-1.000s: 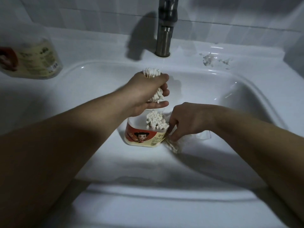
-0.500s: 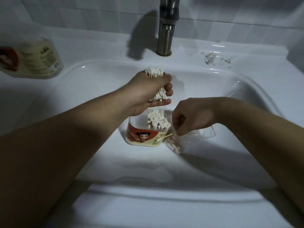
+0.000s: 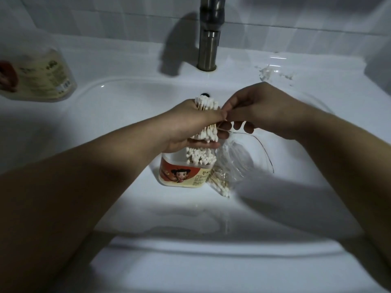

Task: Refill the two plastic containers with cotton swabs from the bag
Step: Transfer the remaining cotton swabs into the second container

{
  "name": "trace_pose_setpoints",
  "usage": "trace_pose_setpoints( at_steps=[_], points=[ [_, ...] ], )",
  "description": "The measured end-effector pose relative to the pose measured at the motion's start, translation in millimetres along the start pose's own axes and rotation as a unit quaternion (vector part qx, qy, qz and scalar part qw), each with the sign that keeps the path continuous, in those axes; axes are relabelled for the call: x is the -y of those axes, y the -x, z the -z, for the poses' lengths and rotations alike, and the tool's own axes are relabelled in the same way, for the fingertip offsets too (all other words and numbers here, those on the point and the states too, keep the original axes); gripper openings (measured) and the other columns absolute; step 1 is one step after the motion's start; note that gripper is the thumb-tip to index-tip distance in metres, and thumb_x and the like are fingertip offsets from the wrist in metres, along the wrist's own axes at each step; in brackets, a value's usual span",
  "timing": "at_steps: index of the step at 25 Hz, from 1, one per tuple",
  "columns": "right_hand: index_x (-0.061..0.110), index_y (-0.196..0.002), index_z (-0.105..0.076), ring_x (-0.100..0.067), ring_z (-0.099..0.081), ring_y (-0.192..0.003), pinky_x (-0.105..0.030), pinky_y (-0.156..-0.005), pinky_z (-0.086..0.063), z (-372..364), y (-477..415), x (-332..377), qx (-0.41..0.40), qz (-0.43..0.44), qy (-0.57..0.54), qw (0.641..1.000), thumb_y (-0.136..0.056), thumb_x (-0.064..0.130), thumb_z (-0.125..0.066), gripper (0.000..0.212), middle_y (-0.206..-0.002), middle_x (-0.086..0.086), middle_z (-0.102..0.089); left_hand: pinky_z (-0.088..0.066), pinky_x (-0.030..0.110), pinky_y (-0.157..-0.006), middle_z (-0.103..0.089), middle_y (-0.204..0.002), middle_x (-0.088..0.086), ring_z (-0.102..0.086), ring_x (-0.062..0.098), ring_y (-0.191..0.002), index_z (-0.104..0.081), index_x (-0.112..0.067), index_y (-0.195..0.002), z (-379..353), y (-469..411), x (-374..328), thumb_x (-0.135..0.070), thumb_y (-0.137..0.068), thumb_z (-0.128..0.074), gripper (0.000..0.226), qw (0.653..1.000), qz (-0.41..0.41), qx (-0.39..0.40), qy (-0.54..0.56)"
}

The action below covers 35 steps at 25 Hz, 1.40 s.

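Our left hand [image 3: 188, 127] grips a bundle of cotton swabs [image 3: 206, 103] above the container [image 3: 179, 175] in the sink [image 3: 137, 106]; our right hand [image 3: 261, 108] pinches what looks like 1 swab [image 3: 222, 128] against it.

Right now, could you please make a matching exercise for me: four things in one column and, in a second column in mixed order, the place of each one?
Things
1. bundle of cotton swabs
2. red-label container
3. clear bag
4. second container

Places
a. on the counter, far left
b. gripped in the left hand
c. standing in the sink basin, with swabs inside
d. lying in the basin, just right of the red-label container

Pairs: 1-b, 2-c, 3-d, 4-a
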State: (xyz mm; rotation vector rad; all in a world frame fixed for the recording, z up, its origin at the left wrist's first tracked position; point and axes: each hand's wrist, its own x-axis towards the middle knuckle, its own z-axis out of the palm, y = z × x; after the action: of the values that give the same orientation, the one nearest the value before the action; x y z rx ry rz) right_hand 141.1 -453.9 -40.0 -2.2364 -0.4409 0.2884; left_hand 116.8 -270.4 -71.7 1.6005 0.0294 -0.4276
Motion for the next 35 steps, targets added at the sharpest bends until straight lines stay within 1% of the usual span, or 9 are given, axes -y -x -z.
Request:
trace_pose_setpoints(
  at_steps=[3,6,9,12,17,22,29,31,35],
  points=[
    [0.011,-0.092,-0.075,-0.008,-0.066,-0.061,-0.026,-0.053,-0.053,-2.2,-0.5,0.2,-0.024,0.002,-0.010,1.000,-0.090,0.007,-0.069,0.008,-0.074,-0.004,-0.074,-0.064,0.039,-0.078,-0.073,-0.079,0.005,-0.071,0.015,-0.073,-0.071,-0.010,-0.091,-1.5,-0.3,-1.2,-0.020,-0.100,-0.064,0.015,1.000,-0.006,-0.004,-0.023],
    [0.011,-0.089,-0.074,-0.012,-0.068,-0.057,-0.027,-0.053,-0.055,1.9,0.6,-0.9,-0.031,-0.013,0.079,0.996,-0.093,0.011,-0.064,0.010,-0.070,-0.004,-0.074,-0.063,0.039,-0.078,-0.067,-0.069,0.004,-0.067,0.015,-0.067,-0.069,-0.012,-0.089,0.9,-3.1,0.2,-0.021,-0.098,-0.066,0.014,0.999,-0.009,-0.019,-0.024],
    [0.008,-0.089,-0.075,-0.016,-0.074,-0.065,-0.024,-0.055,-0.056,5.7,2.7,-5.8,0.091,-0.096,0.172,0.976,-0.094,0.011,-0.063,0.013,-0.072,-0.002,-0.076,-0.063,0.040,-0.077,-0.067,-0.070,0.005,-0.067,0.018,-0.066,-0.068,-0.008,-0.094,1.3,-4.6,0.7,-0.019,-0.097,-0.068,0.011,0.999,-0.014,-0.032,-0.014],
    [0.007,-0.084,-0.073,-0.024,-0.076,-0.076,-0.027,-0.057,-0.058,-4.1,3.0,-12.9,0.196,-0.170,0.178,0.949,-0.092,-0.003,-0.061,0.017,-0.078,-0.009,-0.077,-0.062,0.039,-0.079,-0.065,-0.070,0.005,-0.066,0.017,-0.064,-0.066,-0.009,-0.099,0.7,-3.4,0.4,-0.016,-0.097,-0.067,0.008,1.000,-0.015,-0.027,-0.004],
    [0.009,-0.084,-0.073,-0.027,-0.071,-0.075,-0.030,-0.062,-0.060,-24.9,-0.1,-23.3,0.252,-0.171,0.173,0.937,-0.083,-0.017,-0.053,0.033,-0.094,-0.023,-0.073,-0.063,0.035,-0.073,-0.066,-0.071,0.003,-0.067,0.015,-0.067,-0.066,-0.011,-0.093,0.2,-2.8,1.4,-0.014,-0.096,-0.068,0.005,1.000,-0.014,-0.011,-0.007],
    [0.013,-0.092,-0.072,-0.020,-0.066,-0.061,-0.025,-0.052,-0.051,-26.6,1.9,-21.1,0.236,-0.147,0.083,0.957,-0.082,-0.017,-0.051,0.038,-0.073,-0.008,-0.070,-0.063,0.035,-0.076,-0.067,-0.072,0.003,-0.068,0.016,-0.067,-0.067,-0.012,-0.092,-0.3,-2.7,0.7,-0.015,-0.096,-0.069,0.005,1.000,-0.012,-0.015,-0.002],
    [0.014,-0.066,-0.059,-0.010,-0.056,-0.052,-0.019,-0.046,-0.045,-54.0,-0.7,-13.1,0.287,-0.101,0.323,0.896,-0.086,0.005,-0.058,0.021,-0.048,0.007,-0.058,-0.063,0.036,-0.076,-0.068,-0.072,0.001,-0.069,0.015,-0.068,-0.067,-0.014,-0.090,0.5,-2.8,1.5,-0.016,-0.096,-0.069,0.006,1.000,-0.012,-0.013,-0.013],
    [0.015,-0.062,-0.055,-0.008,-0.052,-0.048,-0.015,-0.040,-0.039,-59.0,-1.5,-11.6,0.292,-0.101,0.346,0.886,-0.085,0.004,-0.059,0.026,-0.040,0.007,-0.053,-0.063,0.038,-0.080,-0.068,-0.072,0.001,-0.069,0.016,-0.070,-0.068,-0.013,-0.090,0.2,-3.3,2.0,-0.016,-0.095,-0.069,0.006,1.000,-0.013,-0.009,-0.019],
    [0.014,-0.064,-0.060,-0.011,-0.054,-0.047,-0.017,-0.042,-0.040,-59.2,-1.3,-12.0,0.308,-0.121,0.342,0.880,-0.084,0.005,-0.058,0.022,-0.050,0.004,-0.057,-0.062,0.035,-0.077,-0.069,-0.073,0.001,-0.070,0.014,-0.069,-0.068,-0.012,-0.091,-0.4,-2.4,2.5,-0.015,-0.095,-0.069,0.005,0.999,-0.013,-0.004,-0.033]
  ],
)
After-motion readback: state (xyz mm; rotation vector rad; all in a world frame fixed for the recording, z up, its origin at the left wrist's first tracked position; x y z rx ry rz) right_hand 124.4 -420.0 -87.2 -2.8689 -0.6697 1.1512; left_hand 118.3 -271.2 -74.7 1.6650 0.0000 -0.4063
